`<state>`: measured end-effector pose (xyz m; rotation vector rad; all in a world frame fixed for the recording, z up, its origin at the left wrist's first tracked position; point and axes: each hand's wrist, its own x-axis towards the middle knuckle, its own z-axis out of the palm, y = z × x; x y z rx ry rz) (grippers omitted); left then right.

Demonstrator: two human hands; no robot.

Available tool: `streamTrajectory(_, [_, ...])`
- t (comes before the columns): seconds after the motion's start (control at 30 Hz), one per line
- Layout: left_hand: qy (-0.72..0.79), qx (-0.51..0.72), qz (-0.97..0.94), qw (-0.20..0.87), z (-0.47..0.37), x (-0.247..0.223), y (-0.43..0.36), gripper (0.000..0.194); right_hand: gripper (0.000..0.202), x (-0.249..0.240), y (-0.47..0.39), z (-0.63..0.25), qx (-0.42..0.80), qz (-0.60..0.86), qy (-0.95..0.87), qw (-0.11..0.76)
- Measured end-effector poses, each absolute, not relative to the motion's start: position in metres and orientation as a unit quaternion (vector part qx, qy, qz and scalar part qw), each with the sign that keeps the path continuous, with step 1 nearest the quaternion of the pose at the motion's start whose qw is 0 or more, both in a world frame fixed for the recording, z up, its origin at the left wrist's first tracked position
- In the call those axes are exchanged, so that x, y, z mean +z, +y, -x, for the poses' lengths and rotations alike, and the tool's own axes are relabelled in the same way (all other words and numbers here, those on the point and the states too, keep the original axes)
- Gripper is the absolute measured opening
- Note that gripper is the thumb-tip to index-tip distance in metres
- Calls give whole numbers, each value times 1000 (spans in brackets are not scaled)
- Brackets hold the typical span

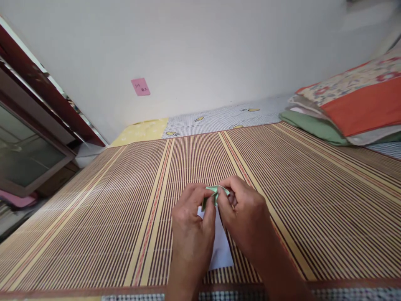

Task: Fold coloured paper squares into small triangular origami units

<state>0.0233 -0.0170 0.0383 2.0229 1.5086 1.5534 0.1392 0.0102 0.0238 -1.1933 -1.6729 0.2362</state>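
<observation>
head view: left hand (191, 215), right hand (244, 207) pinched on green paper (213, 188), pink note (140, 86) illegible

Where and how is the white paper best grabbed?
Probably pinch the near right corner of the white paper, coming low from the near side: the sheet looks flat on the striped mat, and that corner is exposed, while the left hand hides part of the sheet's left.

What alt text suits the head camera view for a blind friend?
Left hand and right hand pinch a folded green paper near a white sheet on a striped mat. A pink note is on the wall; fabrics lie stacked at right.
</observation>
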Motion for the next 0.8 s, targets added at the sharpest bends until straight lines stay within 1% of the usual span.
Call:
streamTrajectory(0.4, [517, 507, -681, 105, -31, 33, -15, 24, 13, 21, 13, -142, 22, 508, -708, 490])
streamTrajectory(0.7, [530, 493, -679, 119, -22, 29, -7, 23, 9, 20, 18, -147, 78, 503, -715, 480])
streamTrajectory(0.8, [546, 492, -667, 123, -18, 28, -7, 21, 17, 21, 18, -148, 86, 501, -718, 475])
